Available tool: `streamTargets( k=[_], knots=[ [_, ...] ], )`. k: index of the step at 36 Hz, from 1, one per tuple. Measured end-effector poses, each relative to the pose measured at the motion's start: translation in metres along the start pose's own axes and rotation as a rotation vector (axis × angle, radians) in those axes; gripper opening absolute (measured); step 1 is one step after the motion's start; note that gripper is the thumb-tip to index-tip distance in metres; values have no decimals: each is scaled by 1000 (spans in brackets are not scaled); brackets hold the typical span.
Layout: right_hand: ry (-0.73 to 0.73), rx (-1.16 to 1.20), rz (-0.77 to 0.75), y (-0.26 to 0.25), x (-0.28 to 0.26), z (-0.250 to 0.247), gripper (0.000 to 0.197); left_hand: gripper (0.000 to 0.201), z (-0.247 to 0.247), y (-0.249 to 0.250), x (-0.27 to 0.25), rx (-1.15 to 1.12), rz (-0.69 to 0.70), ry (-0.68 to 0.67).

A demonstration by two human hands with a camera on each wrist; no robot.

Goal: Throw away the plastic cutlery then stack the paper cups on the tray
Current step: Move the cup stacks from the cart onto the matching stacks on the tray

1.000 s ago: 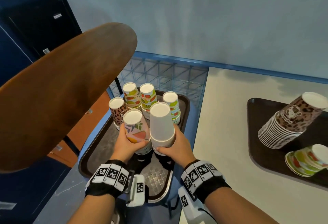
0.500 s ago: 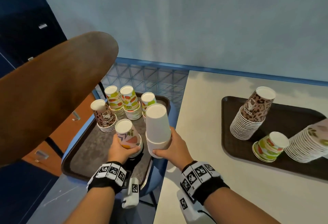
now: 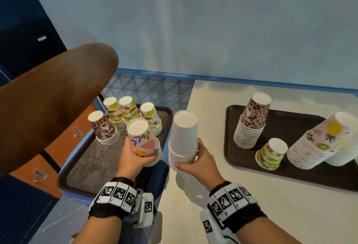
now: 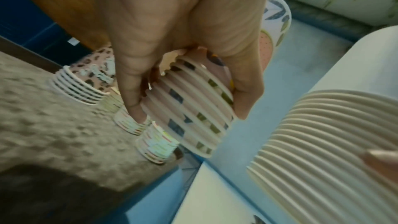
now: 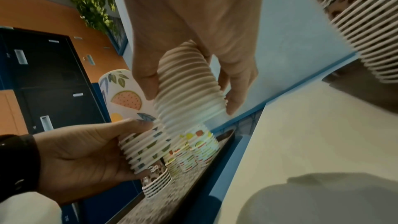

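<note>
My left hand (image 3: 135, 158) grips a stack of fruit-patterned paper cups (image 3: 143, 139), held upside down above the right part of the left brown tray (image 3: 93, 162). My right hand (image 3: 195, 158) grips a stack of plain white cups (image 3: 184, 137), lifted over the gap between that tray and the beige table (image 3: 213, 205). In the left wrist view my fingers wrap the ribbed rims of the fruit stack (image 4: 193, 108). The white stack (image 5: 185, 88) fills the right wrist view. Several upside-down cup stacks remain on the left tray: a leopard one (image 3: 103, 129) and three green-and-red ones (image 3: 127, 111).
A second brown tray (image 3: 310, 174) on the table carries a leopard stack (image 3: 251, 121), a short green-and-red stack (image 3: 271, 153) and a leaning pineapple-print stack (image 3: 319, 141). A brown chair back (image 3: 48, 104) juts in from the left. A blue wire grid (image 3: 149, 90) stands behind the left tray.
Both hands have lifted their cup stacks off the left tray and moved them rightward; the white stack now hangs beyond the tray's edge. The view has swung toward the table.
</note>
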State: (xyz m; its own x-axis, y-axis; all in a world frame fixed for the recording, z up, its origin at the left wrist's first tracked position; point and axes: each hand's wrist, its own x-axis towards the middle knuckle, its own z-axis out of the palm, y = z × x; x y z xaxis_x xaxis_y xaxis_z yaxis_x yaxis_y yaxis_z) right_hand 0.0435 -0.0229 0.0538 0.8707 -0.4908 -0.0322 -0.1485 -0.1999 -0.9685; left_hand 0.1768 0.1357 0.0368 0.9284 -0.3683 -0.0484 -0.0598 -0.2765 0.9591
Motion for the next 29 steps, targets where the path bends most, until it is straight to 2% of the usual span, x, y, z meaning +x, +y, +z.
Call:
streamTargets(
  k=[4,6,10,14,18,23,26,29],
  knots=[
    [59,30,-18,5,-17,-41,63,93,36,21,-13,-82,102,-99],
    [104,37,-23,8,-25,-62,63,88,55,28,-18,-102,125,-140],
    [182,36,-15,14,-39,-101,61,95,92,42,-27,-150,93,-208],
    [221,32,14,18,-58,-146,63,89,134,56,-41,-133,91,-259],
    [249,8,24,26,-72,-185,62,92,172,69,-55,-155,73,-304],
    [338,-11,45,38,-83,-217,67,93,209,86,-67,-201,94,-331],
    [411,-7,66,44,-89,-229,69,97,226,98,-70,-209,136,-387],
    [467,8,85,44,-97,-236,71,93,239,116,-67,-208,158,-444]
  ],
)
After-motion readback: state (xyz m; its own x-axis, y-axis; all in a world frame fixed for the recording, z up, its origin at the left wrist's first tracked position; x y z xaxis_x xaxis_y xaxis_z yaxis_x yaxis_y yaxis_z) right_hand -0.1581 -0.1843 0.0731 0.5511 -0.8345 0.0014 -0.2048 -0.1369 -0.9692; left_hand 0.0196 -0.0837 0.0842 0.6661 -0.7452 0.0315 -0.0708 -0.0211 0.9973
